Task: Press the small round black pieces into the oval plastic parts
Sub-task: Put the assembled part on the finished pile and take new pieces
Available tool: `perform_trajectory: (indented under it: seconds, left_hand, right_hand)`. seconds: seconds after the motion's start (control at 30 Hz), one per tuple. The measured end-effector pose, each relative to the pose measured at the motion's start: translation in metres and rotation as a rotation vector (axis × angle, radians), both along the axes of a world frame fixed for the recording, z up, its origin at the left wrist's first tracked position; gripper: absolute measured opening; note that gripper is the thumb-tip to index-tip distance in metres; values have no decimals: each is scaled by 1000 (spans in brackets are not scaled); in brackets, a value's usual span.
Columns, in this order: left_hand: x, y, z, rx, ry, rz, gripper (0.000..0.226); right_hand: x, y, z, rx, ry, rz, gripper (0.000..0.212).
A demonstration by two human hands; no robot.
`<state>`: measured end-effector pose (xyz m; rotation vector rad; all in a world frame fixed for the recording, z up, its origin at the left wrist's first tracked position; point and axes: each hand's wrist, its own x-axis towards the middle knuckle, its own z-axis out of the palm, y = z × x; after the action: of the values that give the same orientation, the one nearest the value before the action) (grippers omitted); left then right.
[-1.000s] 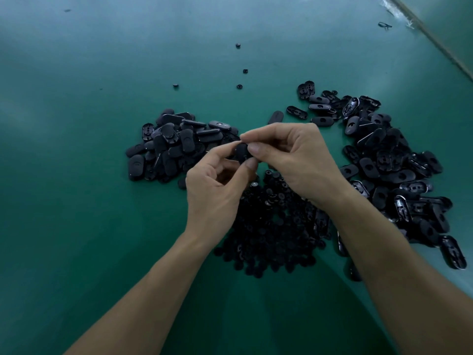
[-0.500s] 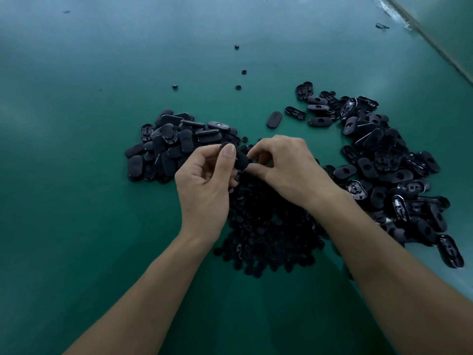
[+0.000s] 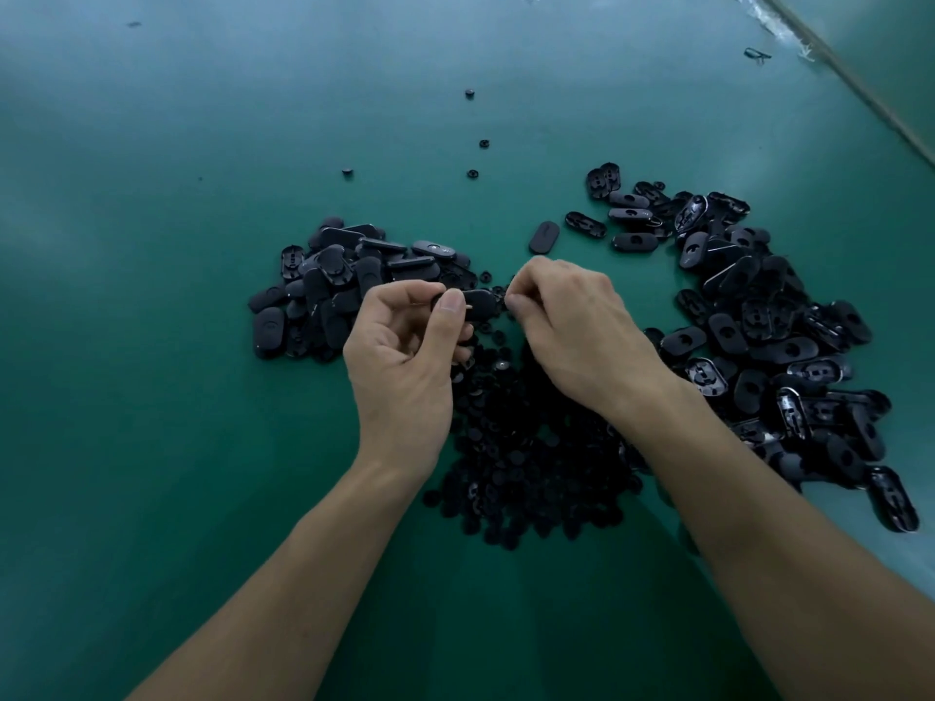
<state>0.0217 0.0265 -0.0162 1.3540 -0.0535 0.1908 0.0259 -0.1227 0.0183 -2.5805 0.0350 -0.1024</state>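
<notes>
My left hand pinches a black oval plastic part between thumb and fingers, holding it flat just above the table. My right hand sits right beside that part's right end, fingertips curled together at the top of the heap of small round black pieces; whether they pinch a piece is hidden. A pile of oval parts lies to the left of my hands. A larger spread of oval parts lies to the right.
A single oval part lies alone beyond my hands. Three loose round pieces and another are scattered farther back on the green table. The table's edge runs diagonally at the top right.
Both hands have come down from chest height toward the table. The left hand has kept the oval part and turned it flat; the right hand's fingertips have moved down to the round pieces.
</notes>
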Motion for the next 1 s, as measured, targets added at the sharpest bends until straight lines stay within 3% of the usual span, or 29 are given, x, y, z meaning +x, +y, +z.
perform_trajectory:
  seconds: [0.27,0.5,0.8,1.0]
  left_hand:
    - [-1,0,1,-32,4,-6,7]
    - [-1,1,1,-55,37,-12,6]
    - [-1,0,0,-75,70,-8,9]
    - [-1,0,0,-83,76,-10,12]
  right_hand:
    - [-6,-7,5,99,23,46,6]
    - [-8,-6,7,110,-10,26,22]
    - [-9,-10,11,75,42,62,10]
    - [-11,-11,18,359,-13,3,11]
